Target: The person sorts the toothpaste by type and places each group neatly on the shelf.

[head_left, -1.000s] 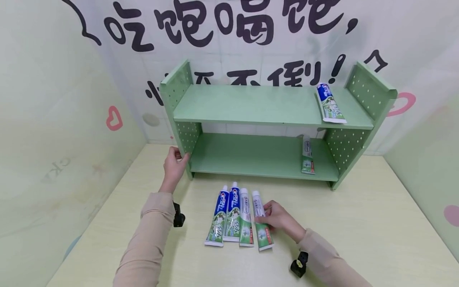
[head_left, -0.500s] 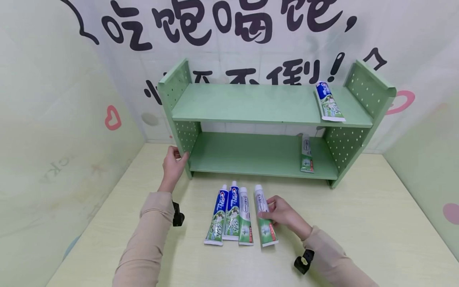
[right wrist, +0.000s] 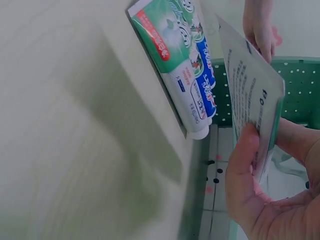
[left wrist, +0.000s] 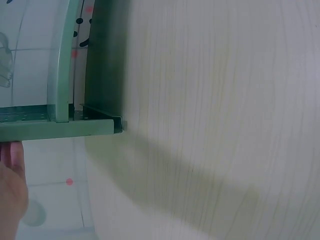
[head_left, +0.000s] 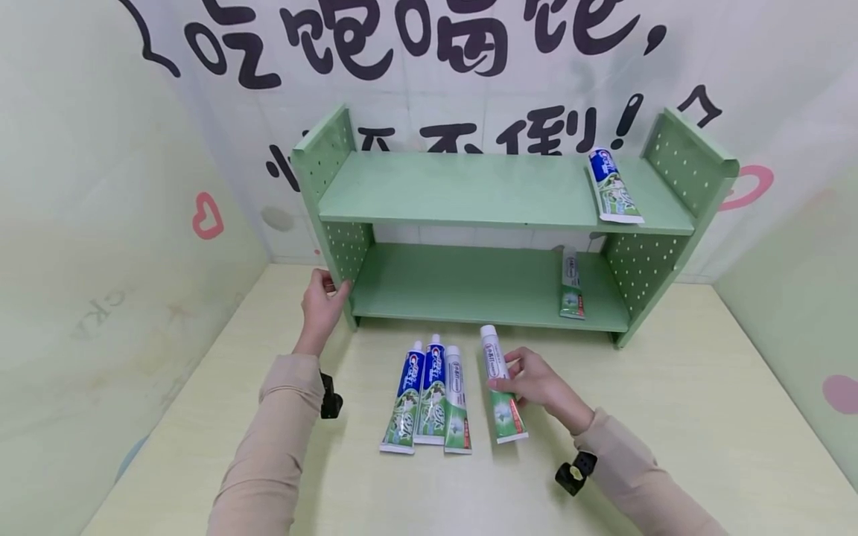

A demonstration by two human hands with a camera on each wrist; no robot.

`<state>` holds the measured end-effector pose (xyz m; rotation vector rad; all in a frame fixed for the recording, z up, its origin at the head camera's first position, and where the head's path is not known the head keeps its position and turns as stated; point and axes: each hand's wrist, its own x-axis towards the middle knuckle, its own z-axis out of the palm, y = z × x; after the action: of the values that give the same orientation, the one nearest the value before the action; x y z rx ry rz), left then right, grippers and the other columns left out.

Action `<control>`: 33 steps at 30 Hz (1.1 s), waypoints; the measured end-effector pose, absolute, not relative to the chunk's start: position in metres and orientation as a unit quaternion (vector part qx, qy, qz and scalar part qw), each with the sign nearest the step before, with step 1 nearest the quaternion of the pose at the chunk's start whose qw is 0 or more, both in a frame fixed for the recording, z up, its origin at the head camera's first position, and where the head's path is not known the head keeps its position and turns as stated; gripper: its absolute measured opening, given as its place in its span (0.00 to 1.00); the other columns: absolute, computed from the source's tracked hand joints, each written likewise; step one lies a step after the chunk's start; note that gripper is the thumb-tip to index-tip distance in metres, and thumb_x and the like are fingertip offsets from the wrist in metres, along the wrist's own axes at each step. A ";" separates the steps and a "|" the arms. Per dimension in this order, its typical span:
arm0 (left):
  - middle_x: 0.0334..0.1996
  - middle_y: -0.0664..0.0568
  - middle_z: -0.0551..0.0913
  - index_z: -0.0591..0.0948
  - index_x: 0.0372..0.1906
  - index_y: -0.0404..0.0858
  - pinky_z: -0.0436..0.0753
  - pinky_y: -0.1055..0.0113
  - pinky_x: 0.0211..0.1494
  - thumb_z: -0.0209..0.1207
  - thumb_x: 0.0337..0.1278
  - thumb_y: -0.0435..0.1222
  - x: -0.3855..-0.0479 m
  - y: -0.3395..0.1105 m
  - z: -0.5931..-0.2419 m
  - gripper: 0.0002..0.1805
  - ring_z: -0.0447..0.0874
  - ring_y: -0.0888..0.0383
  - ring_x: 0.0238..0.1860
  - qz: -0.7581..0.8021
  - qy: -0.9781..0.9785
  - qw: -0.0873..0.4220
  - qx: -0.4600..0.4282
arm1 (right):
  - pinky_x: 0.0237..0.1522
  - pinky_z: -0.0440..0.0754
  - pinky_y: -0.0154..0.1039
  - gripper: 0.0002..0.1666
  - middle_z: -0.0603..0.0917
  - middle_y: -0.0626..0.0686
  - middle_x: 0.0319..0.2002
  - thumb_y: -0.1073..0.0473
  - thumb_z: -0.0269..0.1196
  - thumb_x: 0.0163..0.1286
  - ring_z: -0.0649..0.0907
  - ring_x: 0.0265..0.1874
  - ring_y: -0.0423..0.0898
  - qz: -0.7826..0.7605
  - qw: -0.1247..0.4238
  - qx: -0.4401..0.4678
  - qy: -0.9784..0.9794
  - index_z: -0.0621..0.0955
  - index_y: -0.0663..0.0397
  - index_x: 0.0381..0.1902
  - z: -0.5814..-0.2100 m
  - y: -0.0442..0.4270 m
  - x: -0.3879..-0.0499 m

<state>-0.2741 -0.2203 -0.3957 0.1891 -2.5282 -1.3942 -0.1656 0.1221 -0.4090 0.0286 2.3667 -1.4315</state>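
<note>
My right hand pinches a white-and-green toothpaste tube, held tilted above the table, cap end away from me. The right wrist view has its printed back and my thumb pressed on it. Left of it, two blue-and-green Crest toothpaste tubes and one more white-and-green tube lie side by side on the table. My left hand holds the front edge of the green shelf's left side panel, thumb on the edge; some fingers are hidden. In the left wrist view, fingers touch that panel.
The two-tier green shelf stands at the back of the table. One Crest tube lies on its upper board at the right; one white-and-green tube lies on the lower board's right part. Printed walls enclose the table.
My right hand has lifted the white-and-green toothpaste tube and carried it slightly right and toward the shelf, away from the row. The left hand has stayed at the side panel.
</note>
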 end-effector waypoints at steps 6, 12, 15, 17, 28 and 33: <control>0.50 0.39 0.74 0.65 0.52 0.33 0.77 0.55 0.53 0.50 0.61 0.41 -0.274 -0.222 -0.396 0.20 0.72 0.47 0.53 -0.482 -0.865 0.125 0.064 | 0.19 0.78 0.34 0.32 0.71 0.57 0.33 0.63 0.65 0.56 0.75 0.22 0.43 -0.513 0.182 0.004 0.839 0.65 0.70 0.54 -0.403 0.126 -0.171; 0.50 0.40 0.74 0.65 0.52 0.34 0.77 0.55 0.53 0.50 0.61 0.42 -0.275 -0.225 -0.400 0.20 0.72 0.47 0.53 -0.480 -0.866 0.123 0.068 | 0.21 0.79 0.34 0.34 0.71 0.57 0.34 0.62 0.64 0.58 0.75 0.23 0.43 -0.513 0.175 0.013 0.840 0.63 0.70 0.57 -0.397 0.130 -0.180; 0.51 0.40 0.74 0.65 0.52 0.33 0.77 0.55 0.52 0.51 0.61 0.42 -0.275 -0.224 -0.400 0.20 0.72 0.47 0.53 -0.480 -0.866 0.122 0.067 | 0.24 0.82 0.37 0.34 0.72 0.57 0.34 0.62 0.64 0.58 0.76 0.24 0.42 -0.518 0.168 0.019 0.838 0.62 0.71 0.58 -0.396 0.132 -0.186; 0.51 0.40 0.74 0.65 0.52 0.33 0.77 0.55 0.52 0.51 0.61 0.41 -0.275 -0.224 -0.400 0.20 0.72 0.47 0.53 -0.483 -0.865 0.121 0.066 | 0.25 0.82 0.37 0.35 0.72 0.57 0.34 0.61 0.63 0.59 0.77 0.24 0.42 -0.519 0.166 0.019 0.838 0.61 0.72 0.58 -0.395 0.134 -0.189; 0.51 0.40 0.74 0.65 0.52 0.33 0.78 0.56 0.53 0.51 0.61 0.40 -0.273 -0.222 -0.396 0.20 0.73 0.47 0.53 -0.486 -0.863 0.124 0.061 | 0.28 0.83 0.37 0.37 0.71 0.57 0.37 0.60 0.62 0.60 0.77 0.28 0.42 -0.526 0.167 0.033 0.833 0.60 0.71 0.60 -0.385 0.140 -0.206; 0.51 0.39 0.74 0.65 0.52 0.33 0.78 0.56 0.53 0.51 0.61 0.40 -0.273 -0.221 -0.396 0.20 0.72 0.47 0.53 -0.489 -0.861 0.125 0.061 | 0.33 0.82 0.37 0.39 0.72 0.61 0.44 0.58 0.61 0.62 0.78 0.29 0.42 -0.539 0.178 0.032 0.823 0.57 0.71 0.62 -0.383 0.144 -0.215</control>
<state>-0.2733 -0.2213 -0.3962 0.1792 -2.5104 -1.4245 -0.2146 0.1435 -0.3830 0.0904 2.3287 -1.5237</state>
